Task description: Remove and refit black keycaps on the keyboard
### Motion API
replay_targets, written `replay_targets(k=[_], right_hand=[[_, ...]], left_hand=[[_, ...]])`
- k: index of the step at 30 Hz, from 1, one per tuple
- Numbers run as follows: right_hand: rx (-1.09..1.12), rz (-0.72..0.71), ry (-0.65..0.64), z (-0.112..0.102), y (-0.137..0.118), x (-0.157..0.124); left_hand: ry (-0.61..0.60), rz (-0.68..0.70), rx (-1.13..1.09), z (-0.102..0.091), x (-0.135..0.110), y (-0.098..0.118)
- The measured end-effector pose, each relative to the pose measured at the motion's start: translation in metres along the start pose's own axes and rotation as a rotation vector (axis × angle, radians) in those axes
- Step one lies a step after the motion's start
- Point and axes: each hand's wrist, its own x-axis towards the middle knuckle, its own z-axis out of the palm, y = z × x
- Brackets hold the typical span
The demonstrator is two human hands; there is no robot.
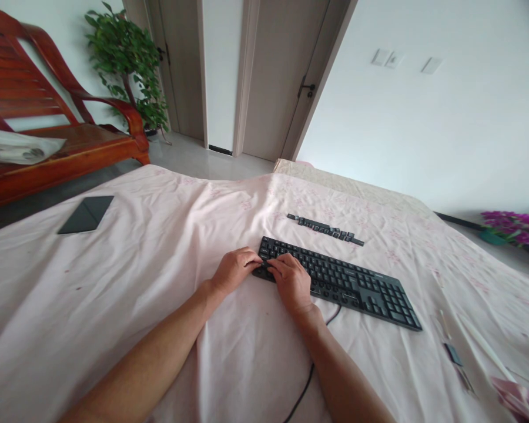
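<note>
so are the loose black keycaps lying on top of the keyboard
No, the loose black keycaps lie in a rough row on the pink cloth, beyond the far edge of the keyboard.

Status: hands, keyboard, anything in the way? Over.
Left hand, right hand on keyboard, left end. Loose keycaps lie beyond. Cable under right forearm, apparently not blocking.

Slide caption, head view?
Left hand and right hand at the left end of a black keyboard, loose keys beyond it on pink cloth.

No lettering readable anywhere; markings on black keyboard too small to tell.
</note>
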Motion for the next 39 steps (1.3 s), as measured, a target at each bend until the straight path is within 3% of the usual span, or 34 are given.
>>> replay_targets(k=[9,20,28,33,39], right_hand=[[-0.157,-0.097,-0.043,-0.007,-0.004,0.001],[-0.286,-0.13,-0.072,-0.006,-0.011,-0.002],[-0.325,-0.147,-0.161,-0.014,-0.022,-0.002],[-0.22,-0.118,-0.164,-0.02,-0.017,0.0],[0.045,-0.003,-0.003,-0.013,-0.002,-0.015]], left_hand=[[-0.044,0.09,0.268,0.002,-0.005,0.006],[-0.038,0.12,0.38,0.005,-0.005,0.016],[-0.112,0.199,0.548,0.002,-0.004,0.022],[-0.101,0.217,0.585,0.0,-0.009,0.026],[-0.025,0.192,0.503,0.0,-0.023,0.019]])
